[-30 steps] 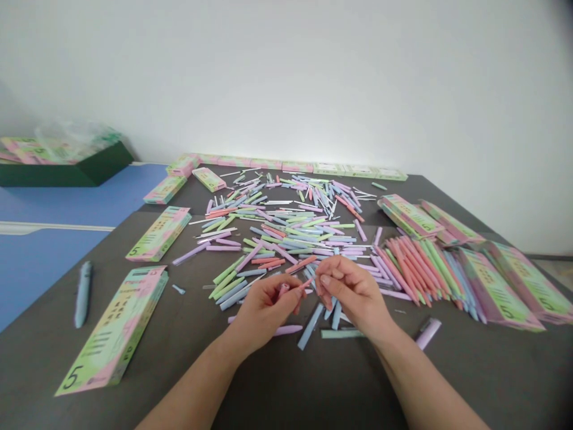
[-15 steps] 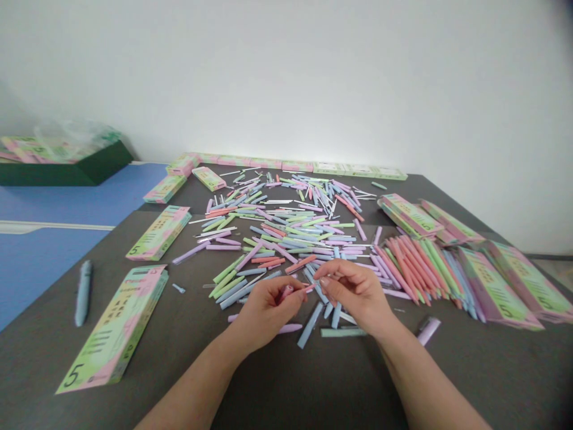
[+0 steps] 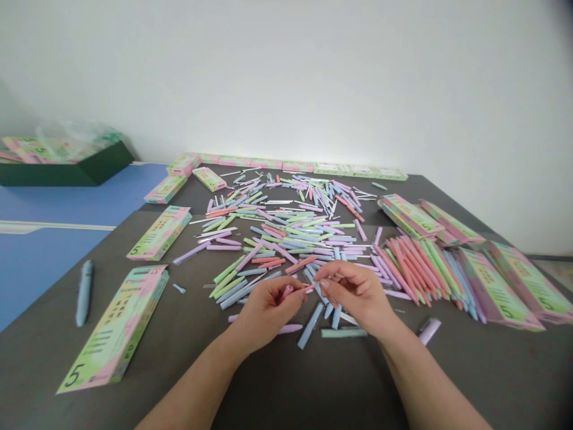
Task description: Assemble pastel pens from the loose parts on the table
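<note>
My left hand [image 3: 270, 307] has its fingers clamped on a pink pen [image 3: 310, 288] pointing to three o'clock; whether my right hand [image 3: 353, 294] grips its tip, I can't tell. Loose pens [image 3: 301, 232] lie toward twelve.

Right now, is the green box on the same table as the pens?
No, the green box sits on a blue surface, while the pens lie on the dark table.
</note>
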Demonstrator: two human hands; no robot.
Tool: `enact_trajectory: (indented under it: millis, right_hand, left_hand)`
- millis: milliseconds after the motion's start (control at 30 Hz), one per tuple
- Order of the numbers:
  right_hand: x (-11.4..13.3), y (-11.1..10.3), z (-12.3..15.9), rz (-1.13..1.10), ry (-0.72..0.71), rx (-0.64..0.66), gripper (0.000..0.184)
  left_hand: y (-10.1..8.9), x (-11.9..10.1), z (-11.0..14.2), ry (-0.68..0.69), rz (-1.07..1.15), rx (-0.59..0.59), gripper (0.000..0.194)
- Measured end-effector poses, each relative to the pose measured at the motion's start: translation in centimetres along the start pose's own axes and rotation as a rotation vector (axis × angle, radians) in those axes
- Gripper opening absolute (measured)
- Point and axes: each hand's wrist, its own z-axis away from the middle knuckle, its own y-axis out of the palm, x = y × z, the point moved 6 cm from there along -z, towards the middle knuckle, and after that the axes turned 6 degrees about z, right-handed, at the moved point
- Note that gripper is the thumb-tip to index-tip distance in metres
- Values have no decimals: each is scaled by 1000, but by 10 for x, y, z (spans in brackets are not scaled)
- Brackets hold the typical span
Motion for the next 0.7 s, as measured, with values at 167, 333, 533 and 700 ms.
enact_trajectory:
  millis: [167, 333, 533, 700]
  right_hand:
    - [-5, 7, 2, 13, 51, 73, 11]
    - [-3, 8, 0, -51, 35, 37, 12]
    - [-13, 9, 0, -187, 122, 55, 18]
    - [-25, 12, 1, -330, 157, 96, 19]
  left_hand:
    - [1, -3, 0, 4, -37, 11, 31]
    - [1, -10, 0, 30, -69, 0, 29]
    - [-2, -7, -2, 51, -74, -32, 24]
    - [-3, -7, -2, 63, -75, -31, 25]
